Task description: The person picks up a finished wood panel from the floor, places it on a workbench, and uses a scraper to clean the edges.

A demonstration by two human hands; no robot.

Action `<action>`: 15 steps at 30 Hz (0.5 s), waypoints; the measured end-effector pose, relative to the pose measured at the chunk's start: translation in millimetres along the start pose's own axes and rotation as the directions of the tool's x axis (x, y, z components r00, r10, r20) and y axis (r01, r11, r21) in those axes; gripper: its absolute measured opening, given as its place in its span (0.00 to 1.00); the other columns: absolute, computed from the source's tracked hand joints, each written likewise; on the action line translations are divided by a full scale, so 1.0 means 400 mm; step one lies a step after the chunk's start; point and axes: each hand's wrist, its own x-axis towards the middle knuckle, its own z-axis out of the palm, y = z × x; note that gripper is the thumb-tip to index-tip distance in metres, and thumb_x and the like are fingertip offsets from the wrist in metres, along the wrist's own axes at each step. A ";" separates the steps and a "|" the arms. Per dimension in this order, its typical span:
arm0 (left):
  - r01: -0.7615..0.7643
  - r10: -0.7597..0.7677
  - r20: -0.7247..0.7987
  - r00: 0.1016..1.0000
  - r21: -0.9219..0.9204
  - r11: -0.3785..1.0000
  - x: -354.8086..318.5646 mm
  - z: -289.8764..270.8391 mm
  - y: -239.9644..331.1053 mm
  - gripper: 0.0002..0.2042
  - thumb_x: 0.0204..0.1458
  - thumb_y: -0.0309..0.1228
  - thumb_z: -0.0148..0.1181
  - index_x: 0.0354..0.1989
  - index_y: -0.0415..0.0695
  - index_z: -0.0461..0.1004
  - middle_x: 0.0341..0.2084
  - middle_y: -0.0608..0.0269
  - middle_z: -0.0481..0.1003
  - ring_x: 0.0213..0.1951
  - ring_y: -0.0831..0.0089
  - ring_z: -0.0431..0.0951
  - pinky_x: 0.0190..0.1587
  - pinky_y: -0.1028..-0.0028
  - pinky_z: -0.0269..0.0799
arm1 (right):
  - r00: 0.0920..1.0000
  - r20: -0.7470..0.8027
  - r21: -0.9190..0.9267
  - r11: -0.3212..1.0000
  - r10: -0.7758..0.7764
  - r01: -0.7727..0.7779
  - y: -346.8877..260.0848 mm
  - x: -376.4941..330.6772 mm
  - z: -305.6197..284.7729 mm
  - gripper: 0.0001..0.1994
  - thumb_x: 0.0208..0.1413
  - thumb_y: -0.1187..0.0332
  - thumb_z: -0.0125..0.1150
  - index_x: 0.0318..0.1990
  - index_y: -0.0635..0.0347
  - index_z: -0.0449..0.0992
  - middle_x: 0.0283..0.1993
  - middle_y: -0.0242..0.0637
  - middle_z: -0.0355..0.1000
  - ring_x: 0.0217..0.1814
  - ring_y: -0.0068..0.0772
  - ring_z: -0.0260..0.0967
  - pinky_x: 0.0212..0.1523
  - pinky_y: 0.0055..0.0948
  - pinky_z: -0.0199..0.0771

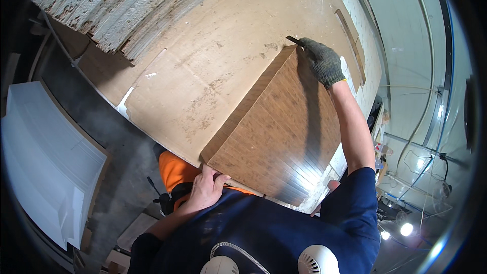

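Observation:
A stack of brown wood-grain panels (pixel 274 127) lies in front of me on a large table, its layered edge facing left. My bare left hand (pixel 205 187) is closed at the stack's near left corner, thumb and fingers against the edge; its fingertips are partly hidden. My right hand (pixel 322 62), in a dark grey knitted glove, is over the far corner. Its fingers are closed round a thin dark flat strip (pixel 294 40) that sticks out to the left past the corner. I cannot make out what kind of tool the strip is.
Brown sheeting with scuffs covers the table (pixel 203 71). At the far left rises a tall stack of rough, pale-edged sheets (pixel 122 10). Narrow wooden strips (pixel 351 45) lie at the far right. Left of the table, white curved-looking panels (pixel 50 162) stand above the grey floor.

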 end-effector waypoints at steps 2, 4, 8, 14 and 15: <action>-0.003 0.003 -0.002 1.000 0.014 1.000 0.000 0.001 -0.004 0.19 0.54 0.37 0.54 0.44 0.35 0.58 0.28 0.45 0.75 0.33 0.48 0.76 0.35 0.57 0.71 | 0.999 0.029 -0.037 0.999 0.013 -0.012 -0.010 0.005 -0.007 0.16 0.52 0.68 0.53 0.50 0.50 0.73 0.45 0.44 0.73 0.46 0.46 0.71 0.45 0.38 0.71; 0.003 -0.004 0.003 1.000 0.026 1.000 0.000 0.001 -0.007 0.18 0.54 0.36 0.54 0.44 0.35 0.58 0.28 0.46 0.75 0.33 0.47 0.76 0.35 0.57 0.71 | 0.999 0.050 -0.072 0.997 0.016 -0.012 -0.007 0.004 -0.008 0.16 0.53 0.66 0.52 0.50 0.51 0.72 0.44 0.44 0.73 0.46 0.47 0.70 0.45 0.38 0.71; -0.007 0.007 -0.003 1.000 0.022 1.000 0.001 0.005 -0.012 0.18 0.54 0.35 0.54 0.43 0.35 0.58 0.27 0.45 0.75 0.33 0.47 0.76 0.35 0.57 0.71 | 0.921 0.350 -0.320 0.946 0.171 -0.054 -0.152 0.047 -0.087 0.15 0.54 0.64 0.49 0.47 0.54 0.73 0.42 0.44 0.74 0.44 0.44 0.72 0.42 0.38 0.72; -0.034 0.034 -0.028 0.999 0.003 0.999 -0.002 0.006 -0.008 0.17 0.54 0.35 0.55 0.42 0.36 0.58 0.26 0.45 0.75 0.32 0.47 0.77 0.34 0.57 0.71 | 0.759 0.257 -0.042 0.778 -0.598 0.627 -0.310 -0.152 -0.115 0.12 0.52 0.67 0.53 0.45 0.54 0.72 0.34 0.38 0.75 0.35 0.35 0.75 0.34 0.30 0.76; -0.030 0.031 -0.029 0.999 0.015 0.999 0.001 0.006 -0.009 0.17 0.54 0.35 0.55 0.42 0.36 0.58 0.26 0.46 0.75 0.32 0.47 0.77 0.34 0.57 0.71 | 0.818 0.161 -0.074 0.820 -0.552 0.568 -0.288 -0.114 -0.117 0.12 0.52 0.67 0.53 0.45 0.53 0.72 0.33 0.38 0.75 0.35 0.36 0.75 0.34 0.31 0.76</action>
